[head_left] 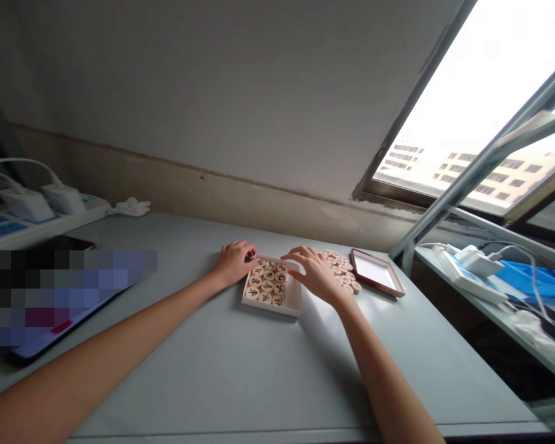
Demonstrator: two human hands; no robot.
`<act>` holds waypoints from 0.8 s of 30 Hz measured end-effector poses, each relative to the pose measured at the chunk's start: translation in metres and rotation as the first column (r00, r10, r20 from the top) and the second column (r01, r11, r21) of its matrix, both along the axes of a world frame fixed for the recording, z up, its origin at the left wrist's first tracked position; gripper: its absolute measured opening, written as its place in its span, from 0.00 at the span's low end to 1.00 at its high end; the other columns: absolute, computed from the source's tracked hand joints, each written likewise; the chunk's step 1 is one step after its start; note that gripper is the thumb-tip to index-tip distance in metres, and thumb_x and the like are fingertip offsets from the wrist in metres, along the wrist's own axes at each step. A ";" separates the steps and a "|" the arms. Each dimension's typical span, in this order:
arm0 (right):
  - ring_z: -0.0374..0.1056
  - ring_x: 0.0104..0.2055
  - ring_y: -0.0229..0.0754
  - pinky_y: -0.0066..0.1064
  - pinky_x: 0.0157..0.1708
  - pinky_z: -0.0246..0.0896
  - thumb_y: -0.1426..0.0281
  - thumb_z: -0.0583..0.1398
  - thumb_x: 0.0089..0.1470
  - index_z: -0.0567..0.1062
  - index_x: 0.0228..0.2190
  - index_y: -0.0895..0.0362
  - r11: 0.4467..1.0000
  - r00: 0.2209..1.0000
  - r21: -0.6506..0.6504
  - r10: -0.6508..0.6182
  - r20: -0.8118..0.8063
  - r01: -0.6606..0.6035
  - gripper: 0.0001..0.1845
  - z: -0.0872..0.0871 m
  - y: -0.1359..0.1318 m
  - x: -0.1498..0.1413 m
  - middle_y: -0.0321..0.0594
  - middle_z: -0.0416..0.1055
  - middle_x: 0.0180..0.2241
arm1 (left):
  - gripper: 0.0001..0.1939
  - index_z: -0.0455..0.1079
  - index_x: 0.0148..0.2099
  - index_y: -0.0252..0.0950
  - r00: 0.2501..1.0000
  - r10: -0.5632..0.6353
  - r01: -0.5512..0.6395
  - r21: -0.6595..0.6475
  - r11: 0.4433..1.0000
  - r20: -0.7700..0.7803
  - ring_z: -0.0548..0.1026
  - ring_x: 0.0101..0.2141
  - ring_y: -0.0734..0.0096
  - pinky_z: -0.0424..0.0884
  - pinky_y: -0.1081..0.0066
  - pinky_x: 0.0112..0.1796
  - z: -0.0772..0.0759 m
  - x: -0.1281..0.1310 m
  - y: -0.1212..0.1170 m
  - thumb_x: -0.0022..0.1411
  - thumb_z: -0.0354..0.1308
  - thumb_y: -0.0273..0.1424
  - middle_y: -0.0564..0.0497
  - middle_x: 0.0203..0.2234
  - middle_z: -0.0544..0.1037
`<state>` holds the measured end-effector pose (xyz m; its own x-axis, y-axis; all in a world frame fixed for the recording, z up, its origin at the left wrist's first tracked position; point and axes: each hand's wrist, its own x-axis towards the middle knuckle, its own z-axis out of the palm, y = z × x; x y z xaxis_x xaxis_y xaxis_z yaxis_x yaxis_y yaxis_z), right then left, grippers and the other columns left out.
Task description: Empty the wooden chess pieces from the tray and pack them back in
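Forearms (383,376) sit closest in the head view. Left hand (235,264) curls at the far-left corner of the box (271,308) on the grey surface (198,364); can't tell if it's actually gripping. Right hand's (318,272) fingers are parted over the box's right side. Tbh I'd brace the box lefty and work straight down so the discs (267,287) inside don't get bumped. That right hand hides the far-right corner and some loose discs (346,277); their markings are too small to read.
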<state>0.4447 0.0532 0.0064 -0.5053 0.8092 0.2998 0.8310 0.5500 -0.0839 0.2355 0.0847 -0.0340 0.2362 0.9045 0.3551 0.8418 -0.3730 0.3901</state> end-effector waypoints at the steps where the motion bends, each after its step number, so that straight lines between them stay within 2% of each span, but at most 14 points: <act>1: 0.58 0.46 0.45 0.37 0.43 0.51 0.74 0.59 0.52 0.68 0.43 0.51 1.000 0.999 0.005 0.009 0.036 -0.010 0.15 -0.001 -0.002 -0.005 0.40 0.63 0.43 | 0.08 0.67 0.34 0.38 1.000 -0.028 0.028 -0.001 1.000 -0.001 0.68 0.38 0.65 0.60 0.66 0.39 0.000 0.000 0.000 0.54 0.49 0.32 0.51 0.32 0.72; 5: 0.58 0.44 0.46 0.36 0.41 0.52 0.74 0.63 0.48 0.68 0.43 0.52 1.000 0.996 0.007 0.014 0.085 -0.015 0.19 0.000 -0.005 -0.008 0.40 0.64 0.42 | 0.07 0.67 0.33 0.38 0.998 -0.057 0.057 -0.001 0.998 -0.009 0.68 0.37 0.65 0.59 0.66 0.39 0.000 0.000 -0.001 0.54 0.49 0.33 0.52 0.30 0.72; 9: 0.57 0.43 0.44 0.35 0.40 0.52 0.73 0.63 0.48 0.72 0.39 0.48 0.997 0.993 0.024 0.064 0.103 -0.067 0.15 0.000 -0.003 -0.005 0.37 0.63 0.42 | 0.07 0.67 0.33 0.38 0.999 -0.051 0.051 -0.005 0.999 -0.006 0.68 0.38 0.65 0.59 0.66 0.39 0.001 0.001 -0.001 0.55 0.49 0.33 0.51 0.31 0.72; 13: 0.57 0.42 0.44 0.34 0.40 0.54 0.72 0.62 0.49 0.73 0.39 0.48 0.996 0.992 0.037 0.070 0.108 -0.075 0.13 -0.002 -0.002 -0.006 0.39 0.62 0.40 | 0.07 0.66 0.33 0.38 0.999 -0.049 0.049 0.002 0.999 0.003 0.68 0.37 0.65 0.59 0.65 0.40 0.002 0.001 -0.002 0.55 0.48 0.33 0.52 0.31 0.72; 16: 0.57 0.43 0.45 0.32 0.40 0.55 0.72 0.65 0.46 0.73 0.35 0.51 0.998 0.997 0.025 0.063 0.051 -0.064 0.11 -0.001 -0.002 -0.004 0.39 0.62 0.40 | 0.07 0.67 0.32 0.38 0.999 -0.046 0.046 0.010 0.999 0.003 0.68 0.37 0.65 0.59 0.65 0.40 0.002 0.001 -0.003 0.54 0.49 0.32 0.52 0.31 0.72; 18: 0.57 0.43 0.44 0.31 0.40 0.55 0.70 0.65 0.46 0.72 0.34 0.53 0.997 0.997 0.036 0.064 -0.044 -0.062 0.11 -0.001 0.002 -0.001 0.39 0.63 0.41 | 0.07 0.67 0.32 0.38 1.000 -0.026 0.026 0.008 1.000 0.002 0.67 0.38 0.64 0.59 0.65 0.40 0.002 0.000 -0.003 0.54 0.49 0.32 0.51 0.31 0.72; 21: 0.59 0.41 0.41 0.30 0.39 0.53 0.69 0.61 0.51 0.70 0.36 0.54 0.996 0.982 0.082 -0.020 -0.189 0.036 0.08 -0.004 0.012 0.009 0.37 0.66 0.38 | 0.07 0.67 0.31 0.38 0.999 0.041 -0.041 0.003 0.999 0.007 0.67 0.40 0.63 0.58 0.64 0.40 0.002 0.000 -0.003 0.54 0.49 0.32 0.50 0.33 0.72; 24: 0.61 0.37 0.41 0.32 0.38 0.50 0.70 0.59 0.53 0.69 0.38 0.53 0.967 0.964 0.123 -0.200 -0.177 0.223 0.09 -0.013 0.024 0.018 0.35 0.68 0.35 | 0.07 0.68 0.32 0.38 0.996 0.090 -0.090 0.001 0.996 0.015 0.66 0.42 0.62 0.58 0.63 0.41 0.003 -0.001 -0.002 0.54 0.49 0.32 0.49 0.36 0.71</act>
<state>0.4623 0.0774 -0.0070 -0.2628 0.8360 0.4818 0.9112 0.3793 -0.1611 0.2349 0.0822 -0.0313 0.1487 0.9211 0.3597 0.8659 -0.2970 0.4026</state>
